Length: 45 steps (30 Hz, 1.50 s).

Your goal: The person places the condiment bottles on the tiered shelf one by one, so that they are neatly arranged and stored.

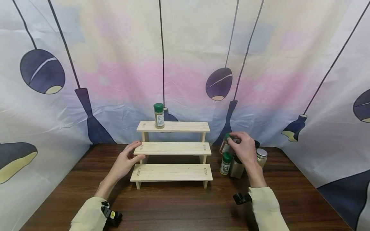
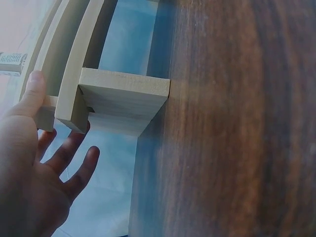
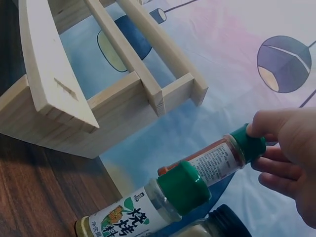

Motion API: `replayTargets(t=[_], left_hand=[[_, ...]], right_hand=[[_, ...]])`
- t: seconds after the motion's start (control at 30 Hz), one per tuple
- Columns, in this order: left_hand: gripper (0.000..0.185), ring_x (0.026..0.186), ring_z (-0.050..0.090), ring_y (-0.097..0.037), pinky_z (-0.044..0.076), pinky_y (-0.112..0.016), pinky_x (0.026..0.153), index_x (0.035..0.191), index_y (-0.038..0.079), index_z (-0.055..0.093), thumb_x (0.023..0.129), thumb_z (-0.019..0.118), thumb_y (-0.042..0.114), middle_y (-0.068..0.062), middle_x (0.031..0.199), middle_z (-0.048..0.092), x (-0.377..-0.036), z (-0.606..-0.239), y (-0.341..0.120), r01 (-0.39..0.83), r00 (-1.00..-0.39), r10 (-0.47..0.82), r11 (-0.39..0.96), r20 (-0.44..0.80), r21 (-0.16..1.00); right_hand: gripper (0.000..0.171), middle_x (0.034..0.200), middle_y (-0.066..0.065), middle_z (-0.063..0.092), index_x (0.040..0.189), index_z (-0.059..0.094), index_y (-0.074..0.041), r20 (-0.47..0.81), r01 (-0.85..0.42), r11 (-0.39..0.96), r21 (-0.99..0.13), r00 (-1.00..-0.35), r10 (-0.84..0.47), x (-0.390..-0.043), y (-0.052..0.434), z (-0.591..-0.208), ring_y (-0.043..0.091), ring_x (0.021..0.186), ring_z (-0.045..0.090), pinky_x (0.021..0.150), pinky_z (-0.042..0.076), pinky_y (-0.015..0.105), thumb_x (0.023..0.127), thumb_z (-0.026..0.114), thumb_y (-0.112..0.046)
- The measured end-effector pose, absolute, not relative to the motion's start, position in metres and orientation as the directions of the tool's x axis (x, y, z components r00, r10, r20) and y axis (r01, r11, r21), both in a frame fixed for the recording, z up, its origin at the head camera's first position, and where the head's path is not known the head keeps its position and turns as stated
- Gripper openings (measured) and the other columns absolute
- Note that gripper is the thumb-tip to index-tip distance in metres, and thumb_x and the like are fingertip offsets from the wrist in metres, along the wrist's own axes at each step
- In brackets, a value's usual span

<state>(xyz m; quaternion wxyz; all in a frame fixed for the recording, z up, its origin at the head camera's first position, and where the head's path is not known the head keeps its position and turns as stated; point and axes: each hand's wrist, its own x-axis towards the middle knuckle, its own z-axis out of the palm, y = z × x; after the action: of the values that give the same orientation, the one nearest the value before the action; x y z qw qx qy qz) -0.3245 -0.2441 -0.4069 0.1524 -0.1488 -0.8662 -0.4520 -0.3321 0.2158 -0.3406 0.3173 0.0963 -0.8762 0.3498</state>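
My right hand [image 1: 244, 148] pinches the green cap of a spice jar with reddish contents [image 3: 217, 163], at the back of a group of jars right of the rack. Just in front of it stands another green-capped spice jar [image 1: 225, 164] with a white label. My left hand [image 1: 126, 160] touches the left end of the middle step of a three-step wooden rack [image 1: 171, 173], thumb on the near side; in the left wrist view its fingers [image 2: 81, 173] are spread beside the rack's end. On the top step, left of centre, a green-capped spice jar [image 1: 159, 116] stands upright.
Beside the right hand are a jar with a dark cap [image 3: 227, 222], a brownish jar [image 1: 237, 168] and a silver-lidded jar [image 1: 261, 157]. All stand on the dark wooden table [image 1: 179, 208]. A printed curtain [image 1: 185, 64] hangs right behind the rack.
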Motion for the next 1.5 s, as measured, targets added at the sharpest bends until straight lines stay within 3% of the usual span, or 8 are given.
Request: replayTargets(t=[0.2,0.63,0.9,1.03,1.33,1.5], left_hand=[[0.067,0.126,0.050,-0.030,0.046,-0.018,0.084,0.152,0.012,0.042,0.095,0.068,0.035,-0.015,0.160,0.031,-0.323,-0.406,-0.244,0.405,-0.905,0.122,0.542,0.408,0.736],[0.066,0.104,0.055,-0.018,0.049,-0.023,0.076,0.151,0.014,0.044,0.094,0.069,0.036,-0.014,0.157,0.034,-0.323,-0.405,-0.244,0.392,-0.909,0.112,0.553,0.401,0.735],[0.066,0.097,0.057,-0.013,0.050,-0.025,0.075,0.152,0.016,0.043,0.094,0.068,0.038,-0.014,0.159,0.033,-0.324,-0.407,-0.244,0.384,-0.914,0.113,0.549,0.389,0.742],[0.066,0.096,0.056,-0.015,0.049,-0.025,0.074,0.151,0.016,0.043,0.094,0.068,0.039,-0.013,0.159,0.033,-0.324,-0.407,-0.243,0.381,-0.915,0.107,0.550,0.390,0.743],[0.067,0.112,0.058,-0.028,0.050,-0.026,0.078,0.152,0.013,0.042,0.095,0.068,0.036,-0.016,0.159,0.032,-0.321,-0.405,-0.242,0.372,-0.919,0.102,0.545,0.381,0.752],[0.066,0.104,0.059,-0.024,0.050,-0.025,0.075,0.152,0.013,0.043,0.095,0.069,0.034,-0.017,0.159,0.031,-0.318,-0.404,-0.242,0.372,-0.919,0.099,0.537,0.381,0.757]], right_hand=[[0.025,0.117,0.017,0.065,0.114,0.074,-0.005,0.641,-0.407,0.725,-0.555,-0.765,0.061,-0.331,0.215,-0.337,0.035,0.095,0.065,0.077,0.055,0.049,0.093,0.070,-0.018],[0.021,0.115,0.017,0.067,0.110,0.075,-0.004,0.736,-0.505,0.690,-0.519,-0.675,0.060,-0.325,0.208,-0.327,0.036,0.097,0.065,0.079,0.055,0.050,0.090,0.072,-0.012],[0.021,0.116,0.014,0.068,0.109,0.076,-0.005,0.751,-0.525,0.675,-0.519,-0.657,0.065,-0.319,0.201,-0.322,0.031,0.099,0.065,0.082,0.054,0.045,0.090,0.073,-0.013],[0.021,0.116,0.013,0.068,0.109,0.076,-0.006,0.764,-0.544,0.672,-0.502,-0.643,0.051,-0.317,0.196,-0.321,0.030,0.098,0.066,0.080,0.054,0.045,0.090,0.072,-0.013],[0.019,0.110,0.013,0.070,0.105,0.077,-0.006,0.796,-0.585,0.671,-0.455,-0.605,0.013,-0.318,0.185,-0.320,0.026,0.090,0.065,0.077,0.053,0.048,0.087,0.075,-0.010],[0.018,0.108,0.011,0.070,0.104,0.077,-0.007,0.811,-0.602,0.678,-0.423,-0.585,-0.014,-0.320,0.179,-0.317,0.025,0.088,0.065,0.076,0.054,0.046,0.087,0.076,-0.012]])
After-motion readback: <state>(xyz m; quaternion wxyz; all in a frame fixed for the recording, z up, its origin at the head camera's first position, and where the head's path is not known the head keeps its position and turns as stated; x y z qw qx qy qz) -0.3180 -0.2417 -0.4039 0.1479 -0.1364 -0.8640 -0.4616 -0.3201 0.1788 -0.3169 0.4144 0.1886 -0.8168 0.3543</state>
